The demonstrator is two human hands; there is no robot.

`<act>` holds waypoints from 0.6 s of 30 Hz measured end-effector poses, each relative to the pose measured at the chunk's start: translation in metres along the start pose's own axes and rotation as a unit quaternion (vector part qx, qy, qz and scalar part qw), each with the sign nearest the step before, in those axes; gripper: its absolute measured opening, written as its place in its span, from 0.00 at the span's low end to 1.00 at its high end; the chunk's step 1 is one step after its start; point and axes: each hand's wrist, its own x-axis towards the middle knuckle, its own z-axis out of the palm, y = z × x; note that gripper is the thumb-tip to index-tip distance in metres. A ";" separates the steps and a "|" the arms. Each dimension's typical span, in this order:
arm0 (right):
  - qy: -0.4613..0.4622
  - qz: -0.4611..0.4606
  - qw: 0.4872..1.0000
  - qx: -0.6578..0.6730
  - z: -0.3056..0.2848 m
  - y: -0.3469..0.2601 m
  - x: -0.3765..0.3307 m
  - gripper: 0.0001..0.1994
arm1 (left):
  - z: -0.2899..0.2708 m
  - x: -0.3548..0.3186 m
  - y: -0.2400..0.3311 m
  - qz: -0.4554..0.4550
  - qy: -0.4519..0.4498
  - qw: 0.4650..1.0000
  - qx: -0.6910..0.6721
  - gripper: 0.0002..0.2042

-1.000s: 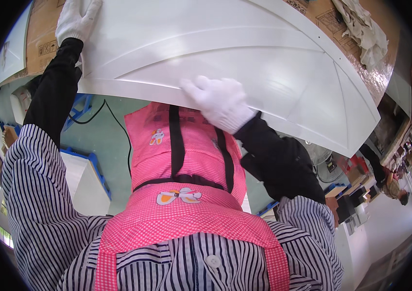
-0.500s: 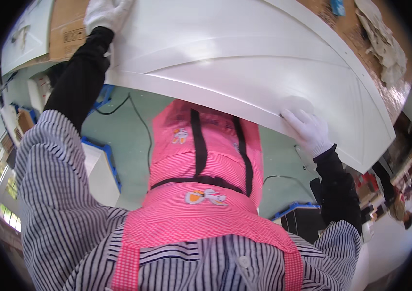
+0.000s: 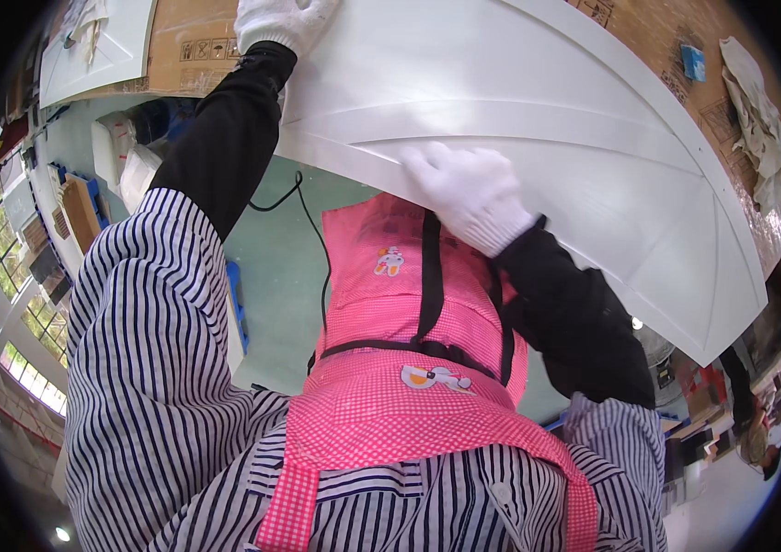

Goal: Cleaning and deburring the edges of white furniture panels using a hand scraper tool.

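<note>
A large white panel (image 3: 584, 120) with raised framing strips lies in front of me, its near edge running across above my pink checked apron. My left hand (image 3: 285, 20), in a white knitted glove, is at the panel's left side, closed around its edge; the top of the picture cuts off the fingertips. Over the near edge, left of the panel's middle, is my right hand (image 3: 469, 189), gloved alike. Its fingers are curled in, and what they hold, if anything, is hidden.
Cardboard (image 3: 195, 46) under clear film surrounds the panel, with another white panel (image 3: 101, 55) at far left. A blue packet (image 3: 693, 63) and a crumpled pale cloth (image 3: 758, 129) lie at right. A black cable (image 3: 324, 267) trails across the green floor (image 3: 275, 267).
My right hand has slid left along the panel's near edge, and its fingers have curled in. My left hand stays at the left side. The whole view has shifted.
</note>
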 end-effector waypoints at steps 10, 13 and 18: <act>-0.167 0.159 0.964 -0.133 -0.100 0.124 -0.302 0.21 | 0.015 0.016 -0.053 0.079 -0.016 0.996 0.046 0.40; 0.109 0.424 0.898 -0.051 -0.080 0.095 -0.315 0.19 | 0.016 0.015 -0.037 0.054 -0.026 0.998 0.035 0.40; 0.228 0.493 0.831 -0.118 -0.003 0.033 -0.290 0.19 | 0.008 0.007 -0.011 0.046 -0.026 0.999 0.007 0.40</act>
